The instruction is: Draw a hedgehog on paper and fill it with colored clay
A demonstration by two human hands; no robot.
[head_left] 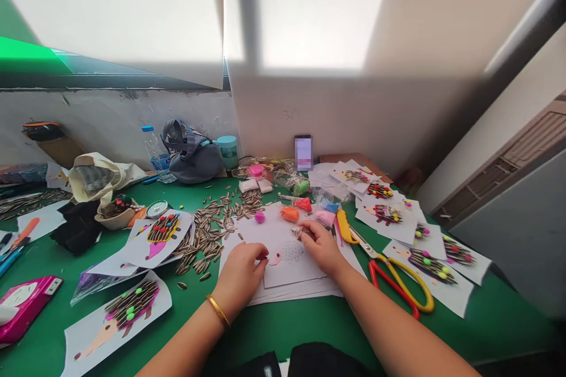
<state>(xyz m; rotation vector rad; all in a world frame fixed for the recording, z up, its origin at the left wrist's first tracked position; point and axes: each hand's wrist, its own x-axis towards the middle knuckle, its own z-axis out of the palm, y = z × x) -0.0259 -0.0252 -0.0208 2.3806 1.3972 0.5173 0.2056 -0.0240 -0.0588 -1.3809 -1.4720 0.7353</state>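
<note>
Two separate hands, left hand (241, 275), right hand (322, 247), rest on a hedgehog-outline paper sheet (274, 241)

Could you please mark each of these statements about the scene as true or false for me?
The left hand rests on a sheet of paper with a hedgehog outline: true.
The scissors lie to the left of the hands: false; the red-and-yellow-handled scissors lie to the right of the right hand.
Loose sunflower seeds lie on the green table: true.
The water bottle lies on its side: false; the water bottle stands upright.
</note>
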